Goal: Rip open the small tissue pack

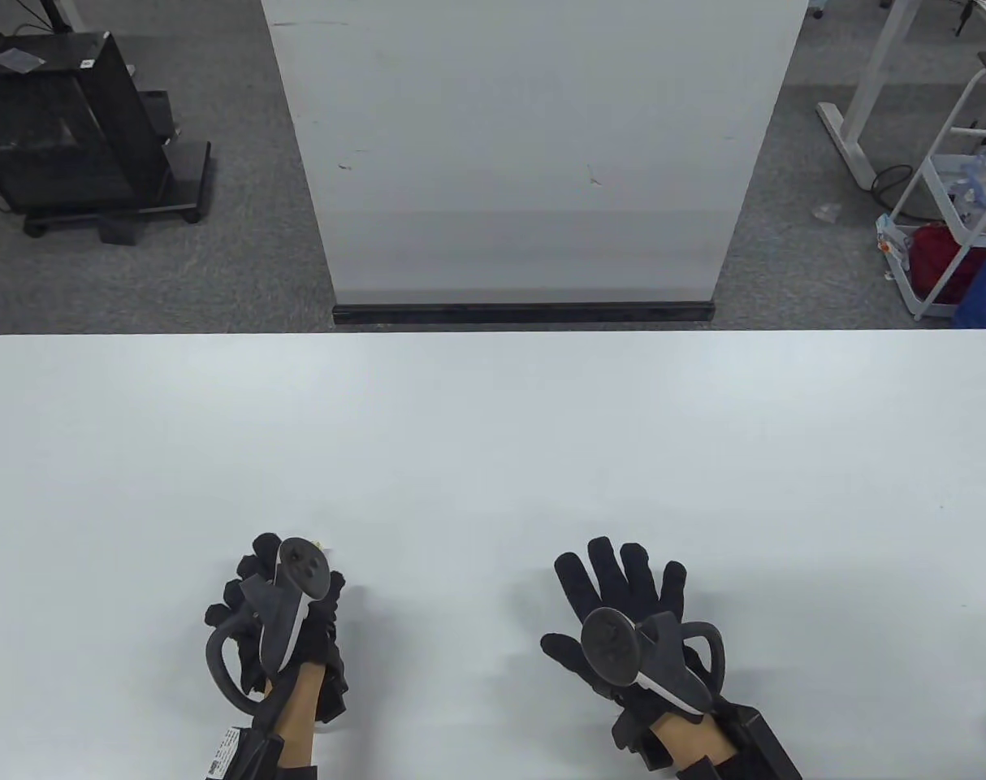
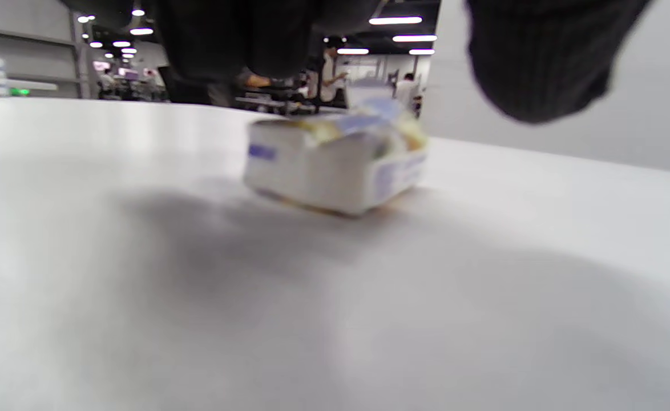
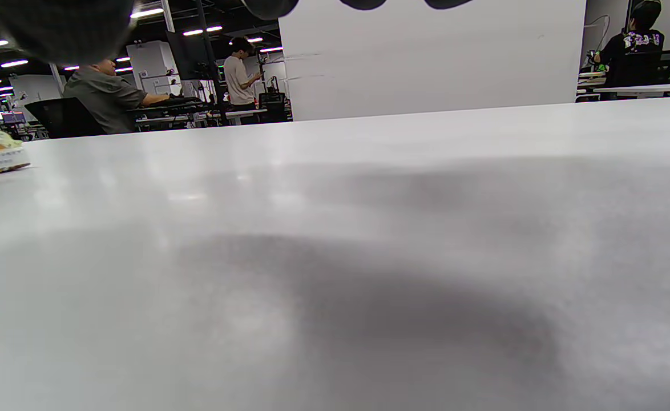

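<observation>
Both gloved hands are over the table (image 1: 493, 422) near its front edge. The left hand (image 1: 286, 613) is left of centre, its fingers curled downward over the tissue pack (image 2: 335, 165). From above the hand hides the pack almost wholly, with only a pale sliver showing at the fingertips. In the left wrist view the pack lies flat on the table, blurred, white with blue print and a crumpled top. The gloved fingers (image 2: 540, 57) hang above it without touching it, so the left hand is loosely curved and grips nothing. The right hand (image 1: 631, 617) is right of centre, well apart from the left, palm down with fingers (image 1: 623, 569) spread and straight. The right wrist view shows the pack at its far left edge.
</observation>
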{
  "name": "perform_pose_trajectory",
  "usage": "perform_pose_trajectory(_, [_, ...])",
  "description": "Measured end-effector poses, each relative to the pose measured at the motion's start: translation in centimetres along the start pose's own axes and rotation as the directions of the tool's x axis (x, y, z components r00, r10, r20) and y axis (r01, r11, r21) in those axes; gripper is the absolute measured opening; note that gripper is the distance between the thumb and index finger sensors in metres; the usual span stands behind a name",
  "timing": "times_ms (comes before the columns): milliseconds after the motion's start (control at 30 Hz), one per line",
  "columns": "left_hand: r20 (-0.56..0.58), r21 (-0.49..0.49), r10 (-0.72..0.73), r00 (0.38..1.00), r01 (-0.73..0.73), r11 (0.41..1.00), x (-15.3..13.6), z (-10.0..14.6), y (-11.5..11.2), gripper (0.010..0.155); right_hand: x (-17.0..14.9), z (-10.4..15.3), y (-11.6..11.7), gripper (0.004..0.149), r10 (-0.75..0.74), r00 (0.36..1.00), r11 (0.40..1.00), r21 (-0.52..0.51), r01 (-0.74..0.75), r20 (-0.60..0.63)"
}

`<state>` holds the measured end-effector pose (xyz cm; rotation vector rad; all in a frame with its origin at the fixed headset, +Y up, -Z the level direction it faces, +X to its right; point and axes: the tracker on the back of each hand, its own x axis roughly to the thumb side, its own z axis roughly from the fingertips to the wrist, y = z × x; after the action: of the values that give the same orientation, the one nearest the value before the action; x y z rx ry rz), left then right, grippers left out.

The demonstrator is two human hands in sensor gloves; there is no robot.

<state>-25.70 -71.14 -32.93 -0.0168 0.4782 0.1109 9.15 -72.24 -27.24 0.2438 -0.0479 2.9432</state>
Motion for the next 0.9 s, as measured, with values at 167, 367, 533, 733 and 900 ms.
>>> perform_pose_trajectory(167, [0.147, 0.028, 0.023, 0.989, -0.027, 0.999, 2.0, 1.9, 0.8, 0.092, -0.1, -0.3, 0.2, 0.091, -0.005, 1.0, 1.0, 0.016, 0.005, -0.003])
perform_pose_trajectory(367, [0.339, -0.011, -0.018, 0.94, 0.024, 1.0, 4.7, 4.1, 0.2, 0.091, -0.2, -0.4, 0.4, 0.091, 0.004, 1.0, 1.0, 0.021, -0.004, -0.007])
perform_pose_trajectory(533, [0.464, -0.022, -0.051, 0.884, 0.069, 0.997, 6.6, 6.0, -0.8, 0.089, -0.2, -0.3, 0.3, 0.091, 0.003, 1.0, 1.0, 0.014, -0.003, -0.005])
perform_pose_trajectory(733, [0.547, -0.024, -0.082, 0.833, 0.114, 0.993, 8.4, 7.8, -1.7, 0.089, -0.2, -0.4, 0.4, 0.091, 0.002, 1.0, 1.0, 0.012, -0.002, -0.006])
perform_pose_trajectory(900, [0.574, -0.049, -0.099, 0.813, 0.155, 0.987, 9.0, 8.4, -2.6, 0.089, -0.3, -0.4, 0.4, 0.091, -0.001, 1.0, 1.0, 0.011, 0.001, -0.01])
